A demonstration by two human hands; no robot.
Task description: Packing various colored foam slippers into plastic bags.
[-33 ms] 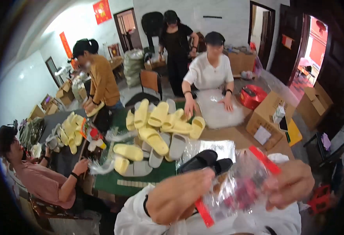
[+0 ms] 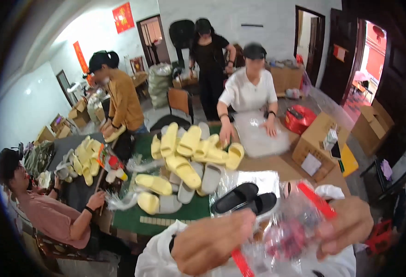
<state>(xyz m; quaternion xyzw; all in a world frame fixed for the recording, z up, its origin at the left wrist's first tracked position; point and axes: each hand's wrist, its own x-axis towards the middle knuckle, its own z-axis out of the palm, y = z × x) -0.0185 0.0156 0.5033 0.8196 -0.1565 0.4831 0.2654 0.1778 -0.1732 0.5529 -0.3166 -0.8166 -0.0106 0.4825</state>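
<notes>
A clear plastic bag (image 2: 283, 237) with red strips along two edges is stretched between my hands, close in front of me. Something pink shows through its shiny film, though I cannot make out what it is. My left hand (image 2: 212, 240) grips the side near the lower red strip, its fingertips partly hidden. My right hand (image 2: 346, 226), fingers curled, holds the opposite side beside the upper red strip. Just beyond the bag, a pair of black slide sandals (image 2: 240, 196) lies on a sheet of shiny clear film (image 2: 221, 179).
Yellow slides (image 2: 183, 171) and grey slides (image 2: 210, 177) are heaped on the green table (image 2: 124, 217). Opposite, a co-worker in white touches a stack of clear bags (image 2: 260, 136). An open carton (image 2: 318, 143) and a red roll (image 2: 300, 119) stand right. Several people work around.
My view has shifted slightly, and more of the black slides shows past my left hand. Both hands still hold the bag, which sits a little lower against the table.
</notes>
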